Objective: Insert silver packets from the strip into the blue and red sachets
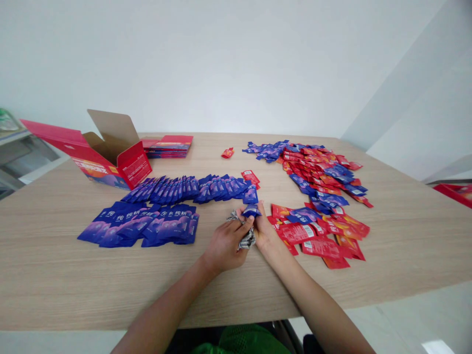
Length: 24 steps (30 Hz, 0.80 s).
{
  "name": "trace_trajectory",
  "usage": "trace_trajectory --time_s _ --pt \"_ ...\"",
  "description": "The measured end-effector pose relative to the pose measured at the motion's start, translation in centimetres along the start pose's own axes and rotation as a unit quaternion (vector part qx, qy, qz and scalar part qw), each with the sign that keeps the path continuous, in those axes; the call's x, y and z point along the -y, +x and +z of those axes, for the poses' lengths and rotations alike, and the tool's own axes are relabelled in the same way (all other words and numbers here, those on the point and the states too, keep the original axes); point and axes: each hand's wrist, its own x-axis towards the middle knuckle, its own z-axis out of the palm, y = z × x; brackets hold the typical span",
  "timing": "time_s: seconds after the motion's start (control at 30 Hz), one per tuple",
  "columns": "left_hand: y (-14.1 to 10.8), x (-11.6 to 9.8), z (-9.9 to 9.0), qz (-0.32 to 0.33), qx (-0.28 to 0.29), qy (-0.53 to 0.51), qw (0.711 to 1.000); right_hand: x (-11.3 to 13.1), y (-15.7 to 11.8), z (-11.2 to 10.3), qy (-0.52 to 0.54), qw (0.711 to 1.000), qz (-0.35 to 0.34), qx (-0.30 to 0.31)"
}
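Over the pale wood-grain tabletop (pixel 158 290), at frame centre, a shiny blue sachet (pixel 252 210) is held between the curled left hand (pixel 225 242), clasping crumpled grey-white cloth (pixel 248 240), and the half-curled right hand (pixel 263 229). Light pressure is best applied.

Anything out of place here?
Yes: one red-and-orange sachet lies alone far back on the wood-grain table, apart from the mixed heap of red and blue sachets. At least one red sachet also lies beside the overlapping row of blue sachets.
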Motion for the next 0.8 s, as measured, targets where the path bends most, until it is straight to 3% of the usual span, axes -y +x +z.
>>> trace_trajectory --time_s 0.23,0.4,0.47,0.63,0.73,0.8 --pt "0.1 -0.1 -0.1 -0.006 0.001 -0.005 1.0 0.1 -0.2 0.5 0.025 0.998 0.023 -0.053" --pt "0.1 -0.4 0.1 -0.055 0.002 -0.016 0.998 0.0 -0.5 1.1 0.02 0.998 0.018 -0.055" --pt "0.0 -0.5 0.3 -0.083 0.004 -0.029 0.996 -0.2 -0.8 1.3 -0.001 0.998 -0.014 -0.064" --pt "0.4 -0.5 0.4 -0.128 0.002 -0.118 0.985 -1.0 -1.3 1.6 -0.112 0.972 -0.2 -0.057" --pt "0.7 -0.4 0.0 -0.184 -0.023 -0.221 0.957 -1.2 -1.1 1.0 -0.142 0.96 -0.231 -0.063" --pt "0.9 -0.2 -0.5 -0.188 -0.005 -0.284 0.94 -1.1 -0.7 0.3 -0.167 0.959 -0.223 -0.053"
